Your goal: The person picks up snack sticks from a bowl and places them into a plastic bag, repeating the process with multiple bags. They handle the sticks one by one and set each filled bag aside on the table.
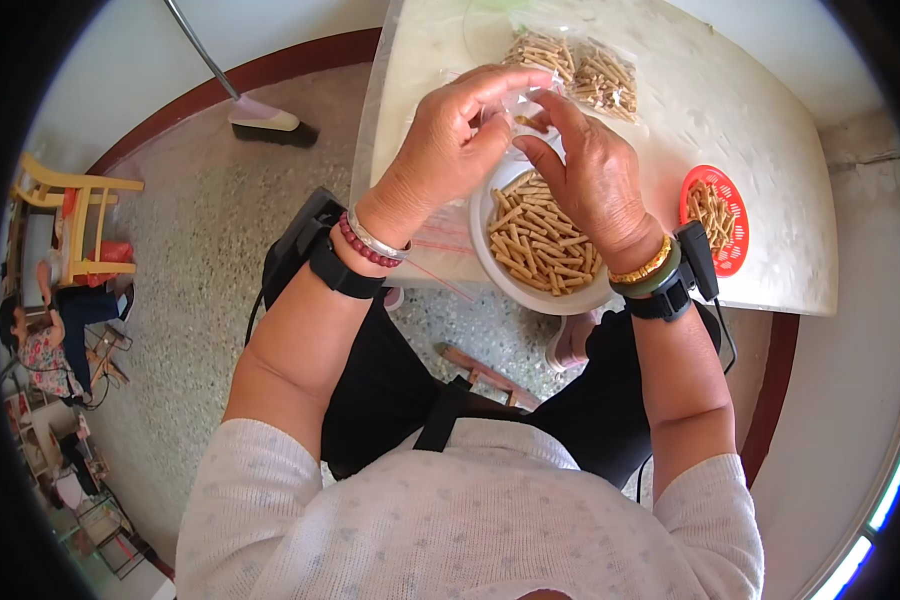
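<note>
Above the white bowl [482,235], my left hand [460,130] pinches a clear plastic bag [515,103] between thumb and fingers. My right hand [595,170] faces it from the other side, fingers curled at the bag's edge and thumb pointing toward the left hand. A bit of brown shows between the right fingers and thumb; I cannot tell whether it is a stick in the hand or behind it. Short tan sticks [545,240] fill the bowl, which sits at the table's near edge, partly hidden under my hands.
Filled clear bags of sticks [605,80] lie at the back of the pale table [770,130]. A red basket [734,262] with more sticks stands at right. On the floor at left are a broom [270,122] and a wooden chair [95,225]; another person [55,350] sits beyond.
</note>
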